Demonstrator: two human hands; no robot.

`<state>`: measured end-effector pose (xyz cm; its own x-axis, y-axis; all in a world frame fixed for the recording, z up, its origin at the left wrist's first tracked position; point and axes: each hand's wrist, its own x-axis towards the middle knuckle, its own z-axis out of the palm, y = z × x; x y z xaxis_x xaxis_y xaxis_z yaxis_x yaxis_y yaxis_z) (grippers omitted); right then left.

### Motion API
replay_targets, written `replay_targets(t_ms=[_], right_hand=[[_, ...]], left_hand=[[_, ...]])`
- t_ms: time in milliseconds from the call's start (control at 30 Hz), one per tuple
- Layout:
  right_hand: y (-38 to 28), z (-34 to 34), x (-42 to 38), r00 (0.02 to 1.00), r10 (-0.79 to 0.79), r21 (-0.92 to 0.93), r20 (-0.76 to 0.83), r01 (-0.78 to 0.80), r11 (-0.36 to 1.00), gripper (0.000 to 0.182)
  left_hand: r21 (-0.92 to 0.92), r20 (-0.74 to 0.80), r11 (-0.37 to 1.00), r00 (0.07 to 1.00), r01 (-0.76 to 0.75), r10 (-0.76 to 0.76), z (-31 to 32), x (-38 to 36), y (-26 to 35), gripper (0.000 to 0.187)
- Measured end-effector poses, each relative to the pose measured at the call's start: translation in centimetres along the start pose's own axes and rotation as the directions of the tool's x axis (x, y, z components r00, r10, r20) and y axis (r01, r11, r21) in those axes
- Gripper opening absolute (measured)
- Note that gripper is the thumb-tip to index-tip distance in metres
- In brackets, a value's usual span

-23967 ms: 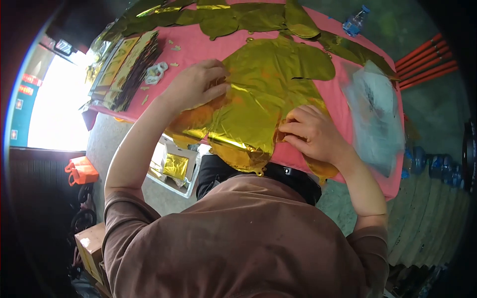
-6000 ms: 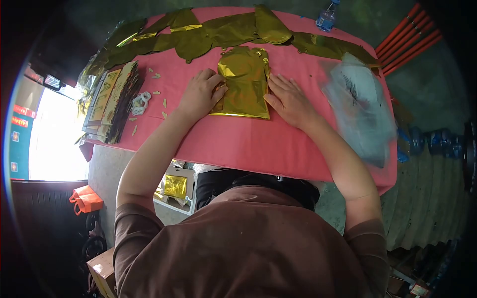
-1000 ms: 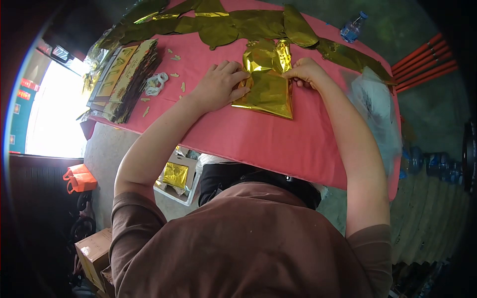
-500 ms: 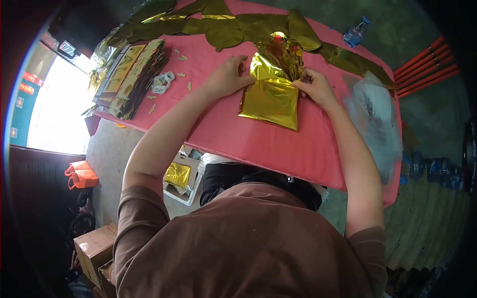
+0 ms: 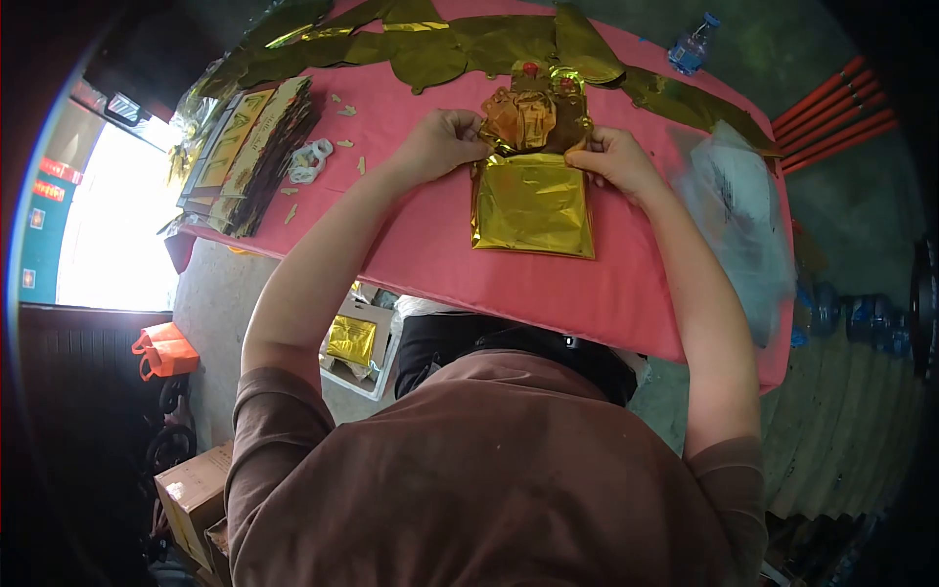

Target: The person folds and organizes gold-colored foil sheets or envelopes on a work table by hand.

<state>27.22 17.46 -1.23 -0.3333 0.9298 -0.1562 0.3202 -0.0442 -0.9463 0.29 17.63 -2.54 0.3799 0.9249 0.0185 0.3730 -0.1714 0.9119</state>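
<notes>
In front of me on the pink cloth lies a folded piece of shiny gold foil (image 5: 533, 210), its lower part a flat square. Its upper part is crumpled, reflects orange and shows small red spots. My left hand (image 5: 440, 147) is at the upper left edge of the foil, fingers bent and closed on it. At the opposite edge, my right hand (image 5: 611, 164) pinches the foil between thumb and fingers, near the fold line. What lies under the square is hidden.
Flat gold foil shapes (image 5: 509, 44) stretch along the table's far side. Left are a stack of printed cards (image 5: 254, 147), a white coil (image 5: 310, 161) and small scraps. A plastic bottle (image 5: 694, 47) stands far right, above clear plastic bags (image 5: 734, 215). A box (image 5: 377, 362) sits below.
The foil's upper part has been spread wider and now shows a crumpled orange-tinted face. My left hand has shifted slightly left, and my right hand has moved a little toward the fold.
</notes>
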Motion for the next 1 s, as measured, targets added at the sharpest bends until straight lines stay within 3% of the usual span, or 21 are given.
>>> replay_targets(t_ms=[233,300,400,700,867,933,1000], right_hand=[[0.2,-0.1,0.3,0.999,0.036,-0.037,0.036,-0.035,0.999,0.011],[0.3,-0.1,0.1,0.999,0.02,-0.029,0.028,-0.019,0.999,0.012],[0.6,0.0,-0.1,1.0,-0.007,-0.017,0.005,0.007,1.0,0.012],[0.9,0.3,-0.5,0.996,-0.073,0.059,-0.049,0.076,0.995,0.012],[1.2,0.2,-0.4,0.999,-0.032,0.025,-0.029,0.032,0.999,0.013],[1.4,0.9,-0.5,0.989,-0.132,0.134,-0.069,0.141,0.981,0.013],[1.1,0.9,-0.7,0.992,-0.109,0.116,-0.066,0.116,0.986,0.012]], left_hand=[[-0.017,0.006,1.0,1.0,-0.022,0.022,-0.4,0.5,-0.9,0.01],[-0.218,0.081,0.968,0.991,0.121,-0.106,-0.8,-0.2,0.2,0.014],[-0.165,0.163,0.959,0.965,0.231,-0.204,-1.8,-0.6,0.6,0.016],[-0.129,0.171,0.938,0.939,0.322,-0.299,-1.6,-2.1,2.8,0.024],[-0.151,0.154,0.949,0.955,0.278,-0.255,-0.8,-1.5,2.0,0.02],[-0.156,0.148,0.951,0.958,0.267,-0.245,-0.6,-1.3,1.6,0.019],[-0.153,0.135,0.959,0.966,0.239,-0.22,-0.3,-0.9,0.7,0.019]])
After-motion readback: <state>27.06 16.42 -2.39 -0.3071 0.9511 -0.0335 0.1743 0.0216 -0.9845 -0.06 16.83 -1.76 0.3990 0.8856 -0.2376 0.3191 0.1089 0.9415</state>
